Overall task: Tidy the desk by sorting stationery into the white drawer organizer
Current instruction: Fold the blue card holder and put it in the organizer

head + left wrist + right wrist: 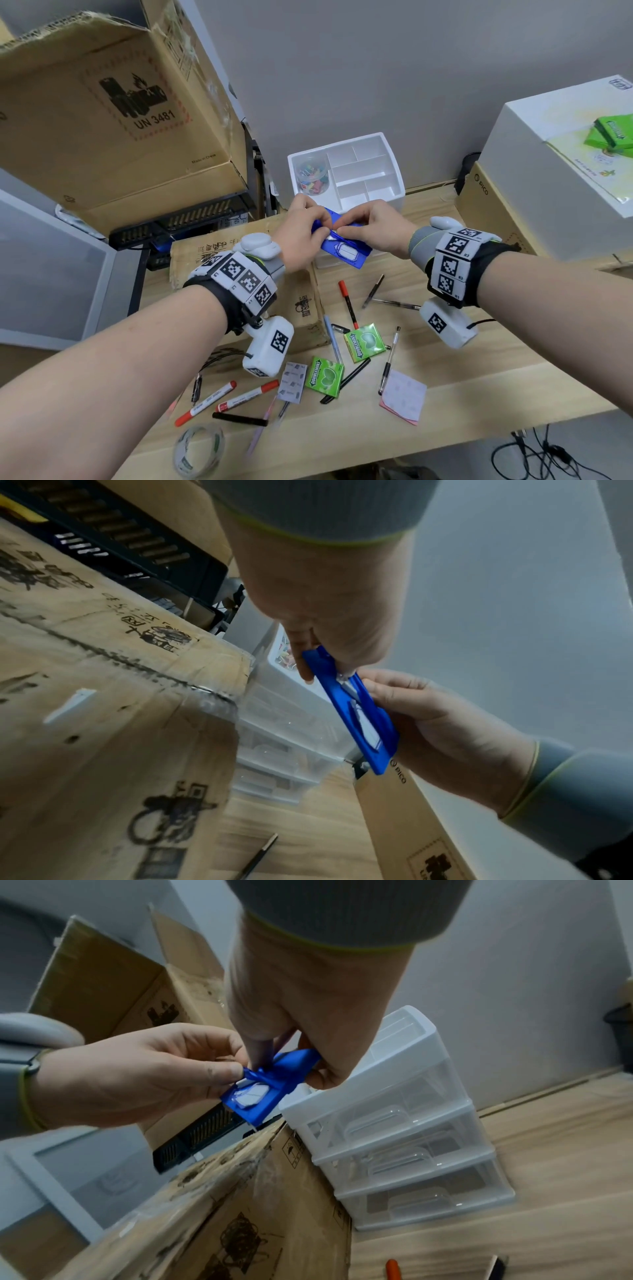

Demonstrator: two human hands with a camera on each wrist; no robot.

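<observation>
**Trainee:** Where do I stand at this moment?

**Operator:** I have both hands up above the counter [479, 404], just in front of the white drawer organizer [394, 178] at the back edge. My left hand [301, 233] pinches the far end of a flat blue plastic packet [346, 251] between thumb and curled fingers. My right hand [373, 229] pinches near the same spot, fingertips curled onto a small white tab or strip in the middle of the packet. Neither hand is open; both are closed on that one packet.

**Trainee:** What is inside it?

**Operator:** White pieces show through a window in the right wrist view, but I cannot tell what they are.

**Trainee:** So what is the step, and how do I do it well?

**Operator:** My guess is I am tidying or closing the packet before it goes into the organizer. I would keep the left hand as the steady anchor and let the right do the fine work, with small pulls so the thin plastic does not buckle or spill. I would also keep it over the organizer's tray, so anything that drops lands there.

**Trainee:** And where does it go?

**Operator:** The top tray has a jar of coloured clips [313, 176] in its left compartment; the others look empty, and three clear drawers sit below. The packet looks long, so I would judge the wide middle compartment or a drawer. Much remains: pens, red markers [205, 402], gum packs [323, 375], sticky notes [404, 395] and a tape roll [198, 448] lie toward the counter's front edge.
</observation>
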